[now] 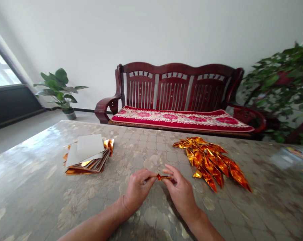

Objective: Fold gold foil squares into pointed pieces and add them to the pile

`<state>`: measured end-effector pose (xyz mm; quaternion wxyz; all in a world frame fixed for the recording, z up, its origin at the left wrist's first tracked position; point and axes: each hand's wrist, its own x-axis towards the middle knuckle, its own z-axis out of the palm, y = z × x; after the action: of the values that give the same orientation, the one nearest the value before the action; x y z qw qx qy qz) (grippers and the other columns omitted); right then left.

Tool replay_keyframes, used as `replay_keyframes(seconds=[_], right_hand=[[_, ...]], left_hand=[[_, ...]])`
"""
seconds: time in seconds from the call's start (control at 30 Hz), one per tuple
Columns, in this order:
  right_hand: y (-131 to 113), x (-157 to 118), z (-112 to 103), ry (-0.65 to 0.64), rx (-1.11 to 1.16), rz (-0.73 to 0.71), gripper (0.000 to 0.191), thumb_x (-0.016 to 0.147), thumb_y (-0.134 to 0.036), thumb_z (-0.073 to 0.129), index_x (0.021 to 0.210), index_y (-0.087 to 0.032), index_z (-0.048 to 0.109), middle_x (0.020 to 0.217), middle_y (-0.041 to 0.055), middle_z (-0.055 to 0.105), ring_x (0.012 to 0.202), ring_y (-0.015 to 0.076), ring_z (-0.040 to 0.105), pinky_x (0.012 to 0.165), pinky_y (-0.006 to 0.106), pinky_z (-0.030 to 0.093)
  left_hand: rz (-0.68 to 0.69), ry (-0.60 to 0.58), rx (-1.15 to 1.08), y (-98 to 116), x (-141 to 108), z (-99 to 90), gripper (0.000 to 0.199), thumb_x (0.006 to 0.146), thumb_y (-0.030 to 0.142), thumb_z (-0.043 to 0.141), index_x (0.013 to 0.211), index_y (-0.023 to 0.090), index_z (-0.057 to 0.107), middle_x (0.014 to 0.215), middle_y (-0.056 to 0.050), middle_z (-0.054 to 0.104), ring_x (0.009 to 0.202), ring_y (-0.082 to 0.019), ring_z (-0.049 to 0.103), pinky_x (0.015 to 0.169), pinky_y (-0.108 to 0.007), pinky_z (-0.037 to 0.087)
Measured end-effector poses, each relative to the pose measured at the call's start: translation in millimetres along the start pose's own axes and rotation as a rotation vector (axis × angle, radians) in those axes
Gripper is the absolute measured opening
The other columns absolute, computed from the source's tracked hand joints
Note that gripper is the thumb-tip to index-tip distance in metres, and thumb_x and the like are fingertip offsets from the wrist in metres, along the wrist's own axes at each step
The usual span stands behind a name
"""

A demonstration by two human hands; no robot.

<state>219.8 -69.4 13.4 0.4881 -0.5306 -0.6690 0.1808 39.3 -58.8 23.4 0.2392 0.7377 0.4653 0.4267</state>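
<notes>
Between my hands, above the middle of the table, is a small folded piece of shiny orange-gold foil paper (163, 177). My left hand (138, 187) pinches its left end between thumb and forefinger. The right end is held by the thumb and fingers of my right hand (180, 192). To the left lies a loose stack of square foil sheets (87, 150), pale backs up on top, with gold edges showing. On the right is a pile of folded, pointed gold foil pieces (210, 160).
The table (91, 207) has a patterned cover. A clear plastic bag (287, 159) lies at its right side. Beyond the table stand a dark red wooden bench (175, 90) with a red floral cushion, a potted plant (58, 88) at left and leafy greenery (284, 77) at right.
</notes>
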Motion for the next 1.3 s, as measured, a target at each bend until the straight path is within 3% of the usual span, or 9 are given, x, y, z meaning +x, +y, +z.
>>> replay_keyframes(seconds=[0.1,0.27,0.4,0.53,0.87,1.3], right_hand=[[0.5,0.8,-3.4,0.032,-0.024,0.076,0.036,0.082,-0.026,0.064,0.117,-0.02,0.059,0.094,0.0048,0.075,0.069,0.0175,0.072,0.069,0.029,0.058],[4.7,0.7,-8.2,0.105,-0.118,0.081,0.03,0.078,-0.031,0.069,0.106,-0.022,0.062,0.084,0.0024,0.072,0.06,0.0174,0.067,0.061,0.029,0.055],[7.1,0.0,-9.5,0.027,-0.115,-0.003,0.009,0.085,-0.031,0.064,0.09,-0.024,0.068,0.079,0.0016,0.072,0.069,0.0191,0.069,0.067,0.028,0.054],[7.2,-1.2,-9.3,-0.008,-0.077,-0.067,0.01,0.088,-0.029,0.061,0.088,-0.025,0.071,0.083,0.0015,0.074,0.076,0.0194,0.07,0.073,0.028,0.054],[9.7,-2.7,-7.6,-0.003,0.004,0.014,0.011,0.086,-0.029,0.063,0.083,-0.025,0.074,0.079,0.0006,0.075,0.071,0.0188,0.071,0.071,0.026,0.055],[1.1,-9.9,0.5,-0.18,0.061,0.152,0.012,0.086,-0.025,0.059,0.082,-0.023,0.07,0.075,-0.0012,0.073,0.069,0.0155,0.068,0.065,0.021,0.049]], left_hand=[[0.011,0.021,-0.003,-1.9,0.6,-0.9,0.018,0.09,0.021,0.06,0.087,0.024,0.077,0.074,-0.001,0.071,0.069,-0.013,0.065,0.066,-0.021,0.046],[0.04,0.045,0.019,-7.2,0.6,-2.0,0.018,0.091,0.022,0.059,0.088,0.023,0.077,0.075,-0.001,0.07,0.07,-0.013,0.065,0.067,-0.02,0.047],[0.072,0.026,0.02,-11.7,0.3,-2.4,0.019,0.093,0.022,0.058,0.092,0.024,0.077,0.078,-0.001,0.071,0.073,-0.013,0.066,0.068,-0.019,0.048],[0.058,0.016,0.018,-13.8,0.0,-2.1,0.018,0.092,0.022,0.059,0.092,0.024,0.077,0.079,-0.001,0.072,0.074,-0.013,0.068,0.07,-0.019,0.049],[-0.172,-0.159,-0.013,-9.3,7.7,-3.7,0.022,0.086,0.016,0.062,0.093,0.027,0.08,0.088,0.003,0.079,0.082,-0.016,0.072,0.076,-0.02,0.052],[-0.2,-0.202,-0.039,2.7,2.0,-1.0,0.02,0.083,0.015,0.063,0.083,0.026,0.08,0.08,0.004,0.078,0.076,-0.013,0.071,0.071,-0.017,0.049]])
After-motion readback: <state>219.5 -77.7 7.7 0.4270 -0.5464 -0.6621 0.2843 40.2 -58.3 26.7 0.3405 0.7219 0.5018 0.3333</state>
